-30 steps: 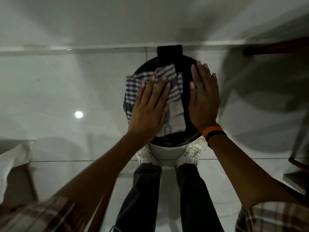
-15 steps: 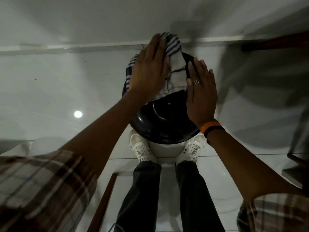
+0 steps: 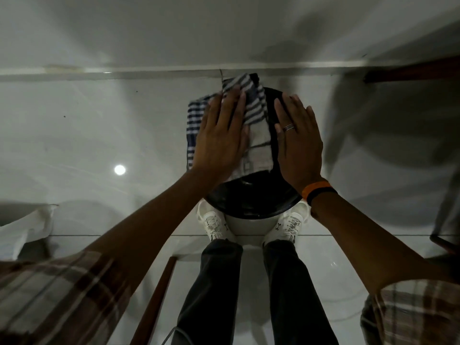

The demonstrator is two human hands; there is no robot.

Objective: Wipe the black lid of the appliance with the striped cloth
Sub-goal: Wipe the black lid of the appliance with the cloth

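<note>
The round black lid of a white appliance sits on the floor between my feet. A blue-and-white striped cloth covers the lid's far and left part. My left hand lies flat on the cloth with fingers spread, pressing it onto the lid. My right hand, with a ring and an orange-and-black wristband, rests flat on the lid's right side beside the cloth. The near part of the lid is bare and glossy.
Glossy white floor tiles meet a wall skirting just beyond the lid. White shoes flank the appliance. A brown wooden bar lies at lower left, dark wooden furniture at upper right, white fabric at left.
My left hand pushed the cloth from the lid's middle to its far edge, then drew it partway back toward me. The right hand has stayed on the lid's right side.
</note>
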